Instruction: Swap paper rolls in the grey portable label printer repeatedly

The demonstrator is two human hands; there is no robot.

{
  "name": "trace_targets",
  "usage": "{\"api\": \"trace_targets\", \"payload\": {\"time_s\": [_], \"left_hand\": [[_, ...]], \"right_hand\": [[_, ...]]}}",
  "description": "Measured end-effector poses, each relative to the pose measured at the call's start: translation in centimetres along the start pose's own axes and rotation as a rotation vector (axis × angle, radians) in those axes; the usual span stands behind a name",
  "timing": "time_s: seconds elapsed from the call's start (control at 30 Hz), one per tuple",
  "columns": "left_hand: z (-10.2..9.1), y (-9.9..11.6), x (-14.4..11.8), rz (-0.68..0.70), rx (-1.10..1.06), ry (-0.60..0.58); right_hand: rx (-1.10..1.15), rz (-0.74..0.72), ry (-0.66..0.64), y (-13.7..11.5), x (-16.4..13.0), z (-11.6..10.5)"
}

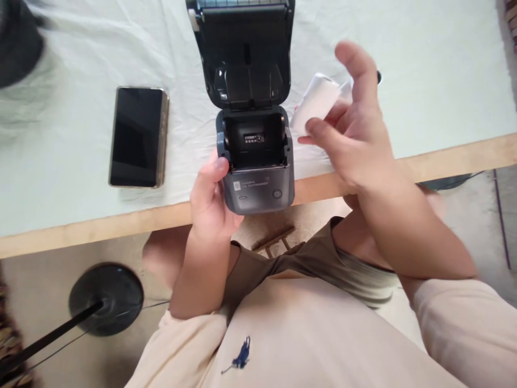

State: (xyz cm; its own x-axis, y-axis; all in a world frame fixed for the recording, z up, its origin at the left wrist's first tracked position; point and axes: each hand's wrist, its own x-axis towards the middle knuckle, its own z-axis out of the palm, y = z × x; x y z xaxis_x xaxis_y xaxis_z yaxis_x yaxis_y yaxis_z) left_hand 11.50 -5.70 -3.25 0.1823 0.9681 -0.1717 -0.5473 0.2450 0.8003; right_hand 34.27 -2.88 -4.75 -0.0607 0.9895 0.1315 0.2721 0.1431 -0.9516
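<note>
A dark grey label printer [262,196] is held at the table's front edge, its black lid [248,54] swung up and back. Inside, the paper bay [254,141] shows bare black walls and a small printed label. My left hand [212,196] grips the printer's left side, thumb on its upper edge. Just right of the printer, my right hand [355,124] pinches a white paper roll [317,102] between thumb and fingers, with the index finger lifted away. The roll is tilted and apart from the printer.
A smartphone [137,137] lies dark-screened on the white tablecloth [72,178] to the left. At the far left stands a black object [18,43], partly cut off. A wooden strip [161,215] forms the table's front edge. Below on the floor is a round black stand base [107,299].
</note>
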Motion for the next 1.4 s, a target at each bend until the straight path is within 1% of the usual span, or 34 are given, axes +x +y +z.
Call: {"api": "trace_targets", "payload": {"time_s": [0.07, 0.1, 0.17, 0.23, 0.3, 0.4, 0.47, 0.5, 0.6, 0.67, 0.73, 0.8, 0.87, 0.9, 0.93, 0.97, 1.07, 1.13, 1.2, 1.27, 1.37, 1.4], "left_hand": [[0.0, 0.1, 0.0, 0.004, -0.031, -0.028], [0.1, 0.2, 0.1, 0.003, -0.045, -0.042], [0.2, 0.2, 0.1, 0.001, -0.075, -0.061], [0.2, 0.3, 0.0, 0.002, -0.099, -0.071], [0.2, 0.2, 0.1, -0.001, -0.103, -0.081], [0.0, -0.1, 0.3, -0.012, -0.095, -0.102], [-0.3, -0.4, 0.4, -0.010, -0.097, -0.096], [-0.4, -0.5, 0.5, -0.005, -0.091, -0.086], [-0.6, -0.7, 0.5, 0.013, -0.038, -0.052], [-0.6, -0.7, 0.3, 0.024, -0.010, -0.043], [-0.6, -0.6, 0.2, 0.024, -0.018, -0.048], [-0.6, -0.6, 0.1, 0.011, -0.053, -0.073], [-0.6, -0.6, 0.1, -0.007, -0.087, -0.102], [-0.6, -0.5, 0.1, -0.013, -0.100, -0.112], [-0.5, -0.5, 0.1, -0.018, -0.108, -0.115], [-0.5, -0.5, 0.1, -0.020, -0.110, -0.113], [-0.4, -0.4, 0.1, -0.029, -0.093, -0.089], [-0.3, -0.3, 0.0, -0.044, -0.077, -0.078], [-0.3, -0.3, -0.1, -0.054, -0.072, -0.069], [-0.2, -0.2, -0.1, -0.061, -0.069, -0.062], [-0.2, -0.3, -0.2, -0.078, -0.067, -0.056], [-0.2, -0.3, -0.3, -0.083, -0.065, -0.054]], "right_hand": [[0.305, 0.125, -0.055, 0.1, 0.3, -0.2], [0.410, 0.178, -0.069, 0.1, 0.4, -0.3], [0.480, 0.231, -0.052, 0.0, 0.7, -0.1], [0.418, 0.179, 0.032, -0.6, 0.6, 0.2], [0.296, 0.046, 0.089, -1.7, 0.2, 0.6], [0.042, -0.209, 0.068, -4.0, -0.9, 1.0], [-0.139, -0.329, 0.059, -5.7, -1.6, 1.2], [-0.223, -0.367, 0.061, -6.4, -1.9, 1.4], [-0.474, -0.406, 0.061, -7.8, -2.1, 2.3], [-0.642, -0.374, 0.030, -8.1, -1.8, 2.8], [-0.760, -0.369, 0.017, -8.0, -1.6, 3.1], [-0.841, -0.456, 0.044, -7.8, -1.6, 3.1], [-0.879, -0.604, 0.103, -7.5, -1.6, 3.0], [-0.882, -0.653, 0.122, -7.4, -1.6, 3.0], [-0.879, -0.666, 0.121, -7.4, -1.6, 3.0], [-0.869, -0.655, 0.111, -7.3, -1.5, 2.9], [-0.844, -0.519, -0.006, -7.4, -1.1, 3.0], [-0.795, -0.472, -0.040, -7.5, -0.9, 3.1], [-0.726, -0.481, -0.020, -7.7, -0.9, 3.2], [-0.674, -0.525, 0.058, -8.1, -1.0, 3.2], [-0.715, -0.545, 0.143, -8.6, -1.3, 3.0], [-0.763, -0.530, 0.140, -8.6, -1.3, 2.9]]}}
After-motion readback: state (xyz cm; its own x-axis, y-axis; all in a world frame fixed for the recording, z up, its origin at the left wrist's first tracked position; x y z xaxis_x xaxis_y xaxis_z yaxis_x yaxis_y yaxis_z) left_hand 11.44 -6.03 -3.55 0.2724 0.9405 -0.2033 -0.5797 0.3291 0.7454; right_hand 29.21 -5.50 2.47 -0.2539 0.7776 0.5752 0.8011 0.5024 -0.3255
